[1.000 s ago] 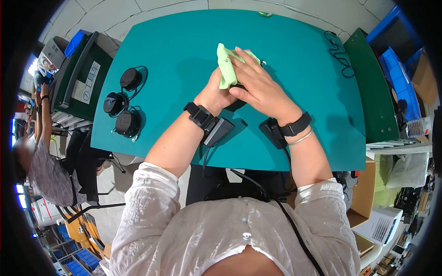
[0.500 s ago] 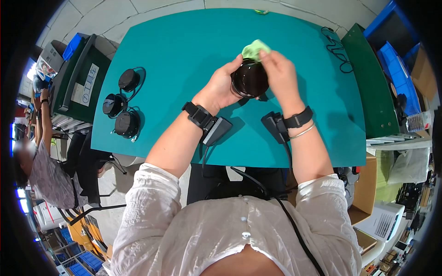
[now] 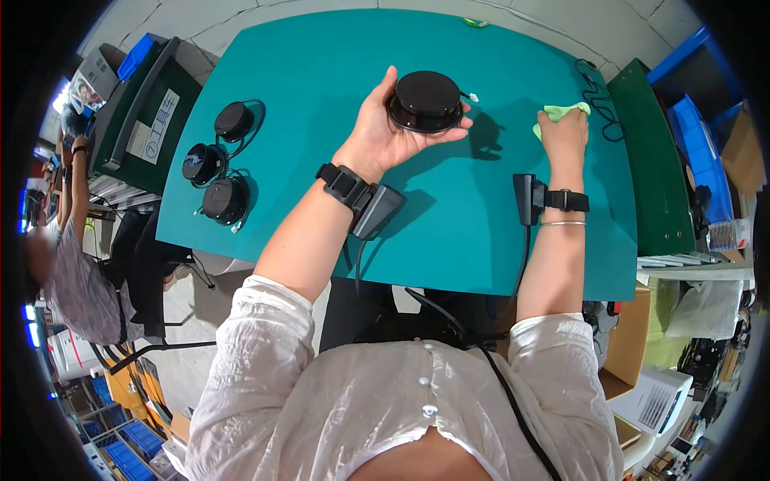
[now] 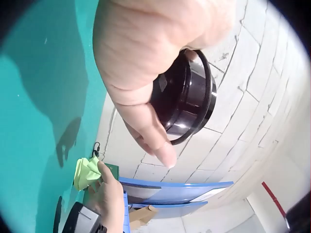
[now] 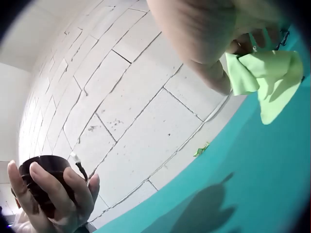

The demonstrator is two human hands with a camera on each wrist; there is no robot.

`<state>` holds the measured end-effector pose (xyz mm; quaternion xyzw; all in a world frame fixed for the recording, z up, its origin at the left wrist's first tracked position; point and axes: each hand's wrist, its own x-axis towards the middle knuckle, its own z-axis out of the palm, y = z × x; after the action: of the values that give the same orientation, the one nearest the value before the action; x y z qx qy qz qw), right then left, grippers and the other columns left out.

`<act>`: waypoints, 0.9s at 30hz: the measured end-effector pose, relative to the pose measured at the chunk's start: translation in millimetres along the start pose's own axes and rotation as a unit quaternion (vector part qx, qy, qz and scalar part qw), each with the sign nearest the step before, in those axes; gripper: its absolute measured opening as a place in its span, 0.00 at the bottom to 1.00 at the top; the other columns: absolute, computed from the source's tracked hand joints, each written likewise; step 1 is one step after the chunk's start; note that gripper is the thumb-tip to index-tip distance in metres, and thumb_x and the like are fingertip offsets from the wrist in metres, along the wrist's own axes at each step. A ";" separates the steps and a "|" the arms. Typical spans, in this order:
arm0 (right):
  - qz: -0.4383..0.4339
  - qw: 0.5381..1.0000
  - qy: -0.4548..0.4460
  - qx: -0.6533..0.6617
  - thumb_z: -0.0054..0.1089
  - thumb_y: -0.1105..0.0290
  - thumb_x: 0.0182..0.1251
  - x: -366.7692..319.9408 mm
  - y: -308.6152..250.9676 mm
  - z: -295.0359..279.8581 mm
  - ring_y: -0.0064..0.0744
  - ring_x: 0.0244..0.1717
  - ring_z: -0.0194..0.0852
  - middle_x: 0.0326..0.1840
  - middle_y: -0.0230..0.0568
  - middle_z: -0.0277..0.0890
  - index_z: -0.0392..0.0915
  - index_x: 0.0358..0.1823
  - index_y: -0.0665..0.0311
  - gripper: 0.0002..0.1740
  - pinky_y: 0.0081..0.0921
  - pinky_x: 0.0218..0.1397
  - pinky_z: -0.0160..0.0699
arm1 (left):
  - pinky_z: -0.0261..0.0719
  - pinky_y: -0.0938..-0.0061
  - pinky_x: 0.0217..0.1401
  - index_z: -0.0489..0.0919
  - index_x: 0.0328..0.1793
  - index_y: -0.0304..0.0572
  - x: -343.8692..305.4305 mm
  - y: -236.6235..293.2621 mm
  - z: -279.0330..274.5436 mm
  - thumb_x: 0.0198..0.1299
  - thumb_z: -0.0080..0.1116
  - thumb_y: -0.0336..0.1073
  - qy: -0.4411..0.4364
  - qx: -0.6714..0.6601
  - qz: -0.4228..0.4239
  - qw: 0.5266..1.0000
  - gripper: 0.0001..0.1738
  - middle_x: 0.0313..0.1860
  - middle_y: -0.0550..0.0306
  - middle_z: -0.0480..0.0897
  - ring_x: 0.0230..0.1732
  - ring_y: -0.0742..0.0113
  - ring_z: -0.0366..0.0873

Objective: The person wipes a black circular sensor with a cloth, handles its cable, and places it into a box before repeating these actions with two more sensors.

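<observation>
A glossy round black device (image 3: 427,94) with a wider rim and a short cable ending in a white plug (image 3: 473,98) is held above the table by my left hand (image 3: 381,143). The thumb is at its left side, and the fingers curl round it from below, as the right wrist view shows. Over the right part of the table, my right hand (image 3: 565,143) grips a crumpled light green cloth (image 5: 279,73), which hangs in folds below the fingers in the right wrist view.
Three smaller round black devices with cables (image 3: 224,200) lie at the left of the green table (image 3: 321,72). A coiled black cable (image 3: 600,104) lies at the far right, near a green cabinet (image 3: 648,160). A small green-yellow scrap (image 3: 476,22) lies at the back edge.
My hands were together over the cloth, with the device mostly hidden. My right hand has since moved right with the cloth, leaving the device in my left hand, now turned with its flat top up.
</observation>
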<state>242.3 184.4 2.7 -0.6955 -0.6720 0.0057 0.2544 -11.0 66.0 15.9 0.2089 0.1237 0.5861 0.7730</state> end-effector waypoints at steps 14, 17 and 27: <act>-0.158 0.954 -0.006 0.254 0.61 0.70 0.60 -22.8 -35.6 -21.5 0.34 0.51 0.76 0.48 0.41 0.77 0.79 0.50 0.62 0.15 0.28 0.51 0.76 | 0.89 0.53 0.46 0.56 0.72 0.27 1.3 0.7 -10.1 0.71 0.29 0.59 -0.077 -0.124 -0.035 0.989 0.40 0.63 0.18 0.63 0.59 0.27 0.72; -0.131 0.887 -0.139 0.420 0.59 0.74 0.63 -40.8 -59.5 -27.0 0.22 0.42 0.78 0.38 0.34 0.80 0.82 0.50 0.61 0.13 0.18 0.45 0.76 | 0.89 0.52 0.45 0.56 0.72 0.29 0.2 1.8 -4.5 0.72 0.28 0.58 -0.116 -0.111 -0.052 0.986 0.38 0.63 0.18 0.63 0.58 0.28 0.73; -0.325 0.735 -0.223 0.552 0.55 0.82 0.62 -54.2 -72.5 -35.2 0.24 0.42 0.76 0.43 0.34 0.79 0.82 0.51 0.62 0.17 0.21 0.46 0.75 | 0.90 0.61 0.23 0.42 0.79 0.39 -5.9 4.9 12.3 0.71 0.30 0.59 -0.149 -0.021 -0.054 0.987 0.40 0.51 0.23 0.73 0.37 0.34 0.83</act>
<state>181.8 119.1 41.4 -0.1509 -0.7731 0.4482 0.4228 -11.5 59.3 28.7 0.2706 0.0065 0.5081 0.8177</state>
